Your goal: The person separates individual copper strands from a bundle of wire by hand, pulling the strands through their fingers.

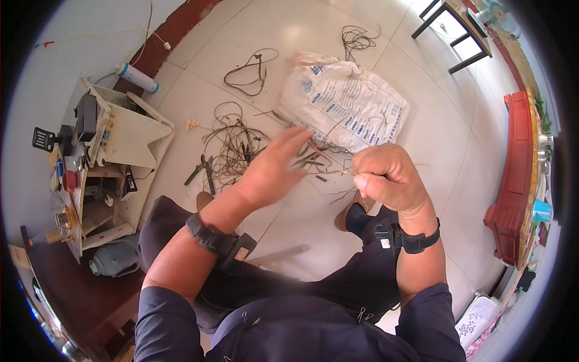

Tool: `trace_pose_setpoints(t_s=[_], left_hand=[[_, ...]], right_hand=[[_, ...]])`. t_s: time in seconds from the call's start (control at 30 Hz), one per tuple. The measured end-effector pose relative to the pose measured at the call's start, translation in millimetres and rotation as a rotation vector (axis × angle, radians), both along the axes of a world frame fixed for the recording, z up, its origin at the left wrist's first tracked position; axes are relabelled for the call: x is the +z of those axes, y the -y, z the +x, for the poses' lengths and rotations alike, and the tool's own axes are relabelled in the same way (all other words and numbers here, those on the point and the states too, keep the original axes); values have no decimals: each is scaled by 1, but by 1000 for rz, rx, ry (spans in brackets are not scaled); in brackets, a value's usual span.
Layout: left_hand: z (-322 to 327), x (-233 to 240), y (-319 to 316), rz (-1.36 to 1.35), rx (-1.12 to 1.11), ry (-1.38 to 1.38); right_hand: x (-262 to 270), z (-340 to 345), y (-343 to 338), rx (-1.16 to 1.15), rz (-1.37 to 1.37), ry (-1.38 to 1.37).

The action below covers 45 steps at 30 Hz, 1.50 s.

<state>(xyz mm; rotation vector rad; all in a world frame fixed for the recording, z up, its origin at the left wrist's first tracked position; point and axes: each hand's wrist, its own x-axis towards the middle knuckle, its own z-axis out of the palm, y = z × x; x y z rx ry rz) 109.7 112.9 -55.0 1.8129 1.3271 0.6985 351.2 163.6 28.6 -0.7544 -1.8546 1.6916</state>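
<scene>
Thin wire (pixel 341 172) with a coppery shine is pinched between the thumb and curled fingers of my right hand (pixel 386 178). My left hand (pixel 276 169), a little blurred, hovers to the left with its fingers apart and nothing seen in it. Beneath and beyond the hands, cut pieces of cable lie on the floor by a printed white woven sack (pixel 344 102). A tangled heap of old wires (pixel 233 151) spreads left of my left hand. Beside that heap lie pliers or cutters (pixel 201 174) with dark handles, their jaws pointing away from me.
A loop of cable (pixel 249 79) and a dark coil of cable (pixel 359 38) lie farther off on the tiles. At left stand a worn wooden cabinet (pixel 135 135) and a grey thermos jug (pixel 115 259). A red wooden furniture piece (pixel 511 181) stands right; a black-legged stool (pixel 470 36) is beyond.
</scene>
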Motion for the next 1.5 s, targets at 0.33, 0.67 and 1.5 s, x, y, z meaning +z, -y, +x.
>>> trace_pose_setpoints(t_s=[0.33,0.67,1.5], left_hand=[[-4,6,3,-191,-73,151],[-31,45,-9,-652,-2,609],[-16,51,-11,-491,302,769]], right_hand=[[-2,13,-11,-49,-2,11],[-8,29,-24,-94,-118,216],[-22,-49,-7,-195,117,171]])
